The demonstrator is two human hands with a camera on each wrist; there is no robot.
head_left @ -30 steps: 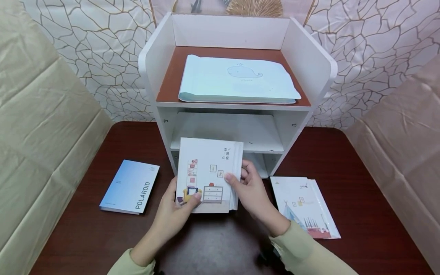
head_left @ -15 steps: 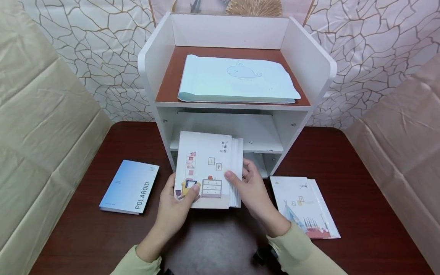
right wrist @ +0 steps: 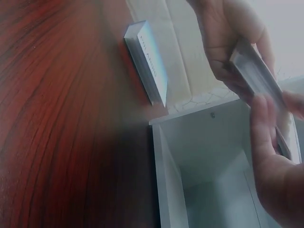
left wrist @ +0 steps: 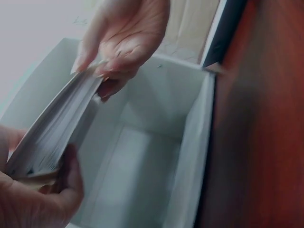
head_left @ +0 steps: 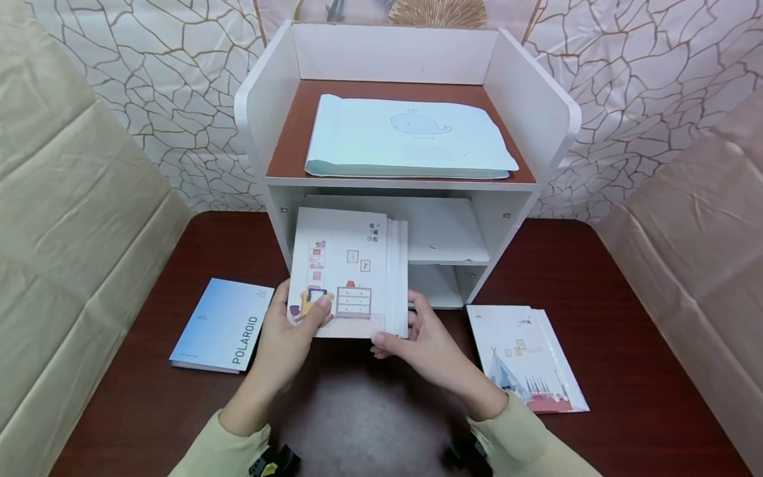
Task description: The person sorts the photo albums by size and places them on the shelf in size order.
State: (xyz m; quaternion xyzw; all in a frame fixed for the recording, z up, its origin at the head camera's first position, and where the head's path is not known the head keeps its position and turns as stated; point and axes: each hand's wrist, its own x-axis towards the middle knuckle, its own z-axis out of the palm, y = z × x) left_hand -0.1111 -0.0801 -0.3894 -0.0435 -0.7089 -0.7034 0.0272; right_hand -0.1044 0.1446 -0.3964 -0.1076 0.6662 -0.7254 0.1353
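Note:
A white book (head_left: 357, 278) with a drawn room on its cover is held in front of the shelf unit's middle opening. Its right side shows several layered edges, and its page edges show in both wrist views. My left hand (head_left: 290, 334) grips the lower left corner, thumb on the cover and fingers behind. At the lower right corner, my right hand (head_left: 432, 351) pinches the book, its thumb along the near edge and its other fingers partly hidden. In the left wrist view, my right hand (left wrist: 121, 42) holds the far end of the book (left wrist: 57, 123).
The white shelf unit (head_left: 554, 126) stands at the back, a pale folder with a whale drawing (head_left: 411, 139) lying on top. A blue POLAROID book (head_left: 223, 324) rests left on the dark table (head_left: 632, 344). Another illustrated white book (head_left: 524, 358) lies right. Fabric walls (head_left: 71, 218) flank both sides.
The book has moved forward and slightly left, closer to the shelf opening, with both hands on it. My right hand has shifted from the book's right side down to its near corner.

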